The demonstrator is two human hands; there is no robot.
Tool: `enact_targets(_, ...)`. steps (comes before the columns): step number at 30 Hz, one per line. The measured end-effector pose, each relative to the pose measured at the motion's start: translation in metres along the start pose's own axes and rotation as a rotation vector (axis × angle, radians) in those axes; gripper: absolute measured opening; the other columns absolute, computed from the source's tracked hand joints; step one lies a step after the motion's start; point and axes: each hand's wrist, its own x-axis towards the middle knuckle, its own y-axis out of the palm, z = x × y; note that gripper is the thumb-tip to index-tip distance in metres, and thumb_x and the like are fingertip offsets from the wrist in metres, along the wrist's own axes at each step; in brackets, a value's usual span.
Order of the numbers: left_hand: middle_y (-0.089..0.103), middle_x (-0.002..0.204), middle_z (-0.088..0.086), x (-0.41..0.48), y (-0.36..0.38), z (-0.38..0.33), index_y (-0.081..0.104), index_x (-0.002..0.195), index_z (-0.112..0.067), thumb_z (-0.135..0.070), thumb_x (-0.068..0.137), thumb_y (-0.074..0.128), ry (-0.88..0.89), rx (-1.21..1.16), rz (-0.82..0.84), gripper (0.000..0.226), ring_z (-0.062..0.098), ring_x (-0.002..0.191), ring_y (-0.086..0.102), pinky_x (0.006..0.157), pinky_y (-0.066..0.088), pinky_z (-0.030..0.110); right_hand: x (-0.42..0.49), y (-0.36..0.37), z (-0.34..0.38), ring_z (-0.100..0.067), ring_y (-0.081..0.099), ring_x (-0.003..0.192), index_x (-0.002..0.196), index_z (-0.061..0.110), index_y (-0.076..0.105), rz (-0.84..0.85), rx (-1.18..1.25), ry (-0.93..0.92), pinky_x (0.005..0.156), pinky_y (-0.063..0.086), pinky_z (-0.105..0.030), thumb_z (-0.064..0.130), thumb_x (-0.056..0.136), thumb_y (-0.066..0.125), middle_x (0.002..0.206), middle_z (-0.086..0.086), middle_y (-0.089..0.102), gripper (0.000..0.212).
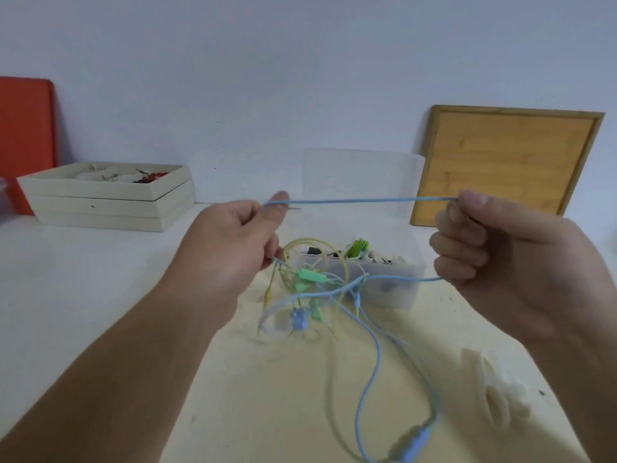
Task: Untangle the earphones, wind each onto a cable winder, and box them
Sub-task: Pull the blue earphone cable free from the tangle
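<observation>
A light blue earphone cable [360, 200] is stretched level between my two raised hands. My left hand [233, 242] pinches one end of that span, and my right hand [494, 242] grips the other in a fist. Below them the blue cable runs down into a tangle [310, 295] with yellow and green earphones hanging over the table, then trails to a blue plug or remote [412, 442] near the front edge. A clear plastic box [394, 279] with its lid up stands behind the tangle. White cable winders [497, 392] lie at the lower right.
A stack of white trays [107, 202] with small items sits at the back left beside an orange board [25, 135]. A wooden board [507, 162] leans on the wall at the back right. The table has a yellowish mat [267, 379].
</observation>
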Motion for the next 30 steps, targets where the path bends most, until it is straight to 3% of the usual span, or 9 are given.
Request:
enact_targets(3, 0.049, 0.047, -0.003, 0.001, 0.003, -0.001, 0.048, 0.041, -0.019, -0.056, 0.093, 0.055, -0.131, -0.078, -0.02, 0.064, 0.018, 0.054, 0.05, 0.072, 0.041, 0.037, 0.002, -0.003, -0.003, -0.01, 0.019, 0.045, 0.057, 0.017, 0.043, 0.015, -0.133, -0.032, 0.037, 0.021, -0.019, 0.007, 0.06, 0.072, 0.056, 0.001, 0.025, 0.031)
enact_targets(7, 0.036, 0.048, -0.005, 0.011, -0.018, -0.004, 0.052, 0.054, -0.027, -0.073, 0.055, 0.072, -0.182, -0.106, -0.231, 0.051, 0.023, 0.061, 0.037, 0.062, 0.026, 0.034, 0.01, -0.018, 0.001, -0.014, 0.018, 0.045, 0.043, 0.02, 0.034, -0.333, -0.496, -0.11, 0.038, 0.017, -0.02, -0.003, 0.078, 0.069, 0.051, -0.001, 0.023, 0.054)
enact_targets(10, 0.036, 0.049, -0.002, 0.014, -0.028, -0.005, 0.055, 0.061, -0.023, -0.059, 0.059, 0.079, -0.162, -0.08, -0.267, 0.043, 0.022, 0.063, 0.043, 0.065, 0.029, 0.035, 0.011, -0.022, 0.006, -0.015, 0.021, 0.042, 0.048, 0.023, 0.033, -0.375, -0.439, -0.019, 0.036, 0.019, -0.021, 0.021, 0.092, 0.064, 0.047, 0.0, 0.03, 0.053)
enact_targets(15, 0.03, 0.048, -0.005, 0.016, -0.028, -0.012, 0.04, 0.059, -0.021, -0.072, 0.074, 0.068, -0.399, -0.369, -0.328, 0.06, 0.022, 0.052, 0.053, 0.07, 0.052, 0.032, 0.011, -0.027, 0.015, -0.015, 0.021, 0.036, 0.054, 0.017, 0.034, -0.403, -0.139, 0.196, 0.036, 0.02, -0.021, 0.051, 0.091, 0.049, 0.044, 0.001, 0.025, 0.053)
enact_targets(18, 0.026, 0.053, -0.005, 0.017, -0.028, -0.008, 0.037, 0.061, -0.022, -0.068, 0.075, 0.071, -0.362, -0.344, -0.351, 0.059, 0.016, 0.042, 0.031, 0.047, 0.038, 0.021, 0.013, -0.034, 0.014, -0.011, 0.019, 0.031, 0.053, 0.021, 0.038, -0.525, -0.223, 0.085, 0.034, 0.016, -0.016, 0.041, 0.087, 0.06, 0.04, 0.006, 0.026, 0.045)
enact_targets(20, 0.025, 0.054, -0.003, 0.019, -0.031, 0.0, 0.034, 0.062, -0.023, -0.057, 0.079, 0.073, -0.205, -0.083, -0.413, 0.055, 0.02, 0.045, 0.022, 0.047, 0.022, 0.025, 0.013, -0.04, 0.015, -0.008, 0.022, 0.032, 0.049, 0.019, 0.047, -0.687, -0.365, -0.038, 0.034, 0.018, -0.016, 0.032, 0.075, 0.069, 0.042, 0.01, 0.031, 0.037)
enact_targets(22, 0.034, 0.053, 0.001, 0.021, -0.038, 0.007, 0.04, 0.062, -0.015, -0.045, 0.081, 0.074, 0.039, 0.258, -0.524, 0.049, 0.025, 0.051, 0.029, 0.054, 0.03, 0.031, 0.012, -0.046, 0.02, -0.011, 0.027, 0.043, 0.053, 0.023, 0.055, -0.829, -0.471, -0.103, 0.042, 0.023, -0.023, 0.035, 0.058, 0.072, 0.053, 0.008, 0.036, 0.021)
enact_targets(25, 0.048, 0.058, 0.0, 0.021, -0.043, 0.006, 0.049, 0.069, -0.01, -0.042, 0.083, 0.071, 0.204, 0.379, -0.63, 0.042, 0.025, 0.056, 0.042, 0.063, 0.043, 0.036, 0.009, -0.043, 0.023, -0.015, 0.026, 0.051, 0.057, 0.022, 0.048, -0.887, -0.596, -0.094, 0.05, 0.022, -0.026, 0.03, 0.068, 0.07, 0.061, 0.003, 0.033, 0.026)
enact_targets(30, 0.033, 0.052, 0.001, 0.018, -0.036, -0.009, 0.042, 0.059, -0.014, -0.073, 0.074, 0.061, -0.116, -0.014, -0.472, 0.064, 0.021, 0.047, 0.025, 0.05, 0.02, 0.03, 0.007, -0.032, 0.017, -0.008, 0.026, 0.039, 0.053, 0.02, 0.055, -0.772, -0.757, -0.106, 0.05, 0.018, -0.028, 0.014, 0.067, 0.072, 0.041, 0.012, 0.035, 0.023)
